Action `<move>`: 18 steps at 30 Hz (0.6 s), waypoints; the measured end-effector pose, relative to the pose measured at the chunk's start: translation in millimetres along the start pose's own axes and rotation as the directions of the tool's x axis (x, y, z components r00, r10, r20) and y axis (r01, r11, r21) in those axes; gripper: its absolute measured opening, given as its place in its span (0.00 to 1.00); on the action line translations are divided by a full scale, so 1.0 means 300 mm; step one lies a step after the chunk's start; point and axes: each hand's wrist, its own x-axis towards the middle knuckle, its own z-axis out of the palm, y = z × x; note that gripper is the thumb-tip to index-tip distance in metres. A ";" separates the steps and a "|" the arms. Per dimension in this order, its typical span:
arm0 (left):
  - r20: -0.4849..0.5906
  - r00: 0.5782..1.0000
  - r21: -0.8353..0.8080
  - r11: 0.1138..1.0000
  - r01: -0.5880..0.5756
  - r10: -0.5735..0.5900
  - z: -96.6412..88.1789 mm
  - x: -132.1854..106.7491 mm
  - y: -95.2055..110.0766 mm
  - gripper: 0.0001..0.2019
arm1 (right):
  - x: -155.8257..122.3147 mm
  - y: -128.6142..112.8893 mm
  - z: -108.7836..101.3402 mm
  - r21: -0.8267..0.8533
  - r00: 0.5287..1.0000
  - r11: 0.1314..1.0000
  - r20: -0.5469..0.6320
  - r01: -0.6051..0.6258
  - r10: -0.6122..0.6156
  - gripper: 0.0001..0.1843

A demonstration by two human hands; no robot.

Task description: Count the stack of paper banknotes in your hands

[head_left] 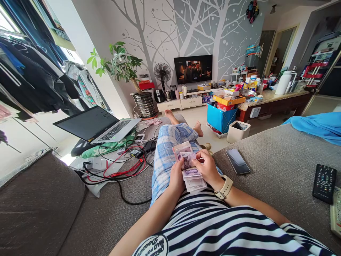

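Head view | left hand point(177, 176) clamps notes point(192, 172), seemingly steadying them | right hand point(209, 168) pinches an edge | phone point(238, 161) right, likely for reach

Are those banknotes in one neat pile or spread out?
Spread out: the banknotes overlap unevenly, their edges showing at different levels.

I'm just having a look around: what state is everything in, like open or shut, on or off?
Banknotes: spread out, held in both hands
Left hand: closed, gripping
Right hand: pinching
Laptop: open
Television: on, showing people
Phone: lying flat
Fan: standing; cannot tell whether it is spinning
Waste bin: uncovered
White jug: upright
Black remote: lying buttons up
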 end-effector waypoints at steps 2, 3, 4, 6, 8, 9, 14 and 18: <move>-0.002 1.000 0.012 1.000 -0.016 0.016 0.002 -0.006 0.007 0.14 | -0.007 -0.007 0.002 -0.005 1.000 1.000 -0.010 0.020 -0.020 0.03; -0.006 1.000 0.019 1.000 -0.025 0.026 0.004 -0.008 0.010 0.13 | -0.010 -0.012 0.002 -0.013 1.000 0.999 -0.004 0.030 -0.031 0.03; -0.010 0.999 0.025 0.999 -0.033 0.033 0.005 -0.011 0.013 0.13 | -0.013 -0.018 0.000 -0.027 0.999 0.999 0.006 0.042 -0.042 0.02; -0.012 0.999 0.030 0.999 -0.043 0.043 0.007 -0.013 0.015 0.12 | -0.018 -0.032 -0.004 -0.077 0.997 0.994 0.029 0.072 -0.070 0.02; -0.009 0.999 0.025 0.999 -0.044 0.044 0.005 -0.012 0.011 0.11 | -0.022 -0.045 -0.010 -0.148 0.994 0.983 0.052 0.107 -0.100 0.02; -0.004 0.999 0.018 0.999 -0.042 0.042 0.003 -0.010 0.008 0.11 | -0.023 -0.050 -0.012 -0.179 0.992 0.976 0.064 0.122 -0.112 0.02; 0.011 1.000 -0.050 0.999 -0.002 0.003 -0.019 0.012 -0.020 0.15 | -0.024 -0.052 -0.016 -0.199 0.989 0.970 0.078 0.138 -0.125 0.03; 0.010 0.997 -0.126 0.989 0.080 -0.080 -0.033 0.033 -0.036 0.19 | -0.024 -0.049 -0.015 -0.167 0.989 0.975 0.051 0.144 -0.137 0.04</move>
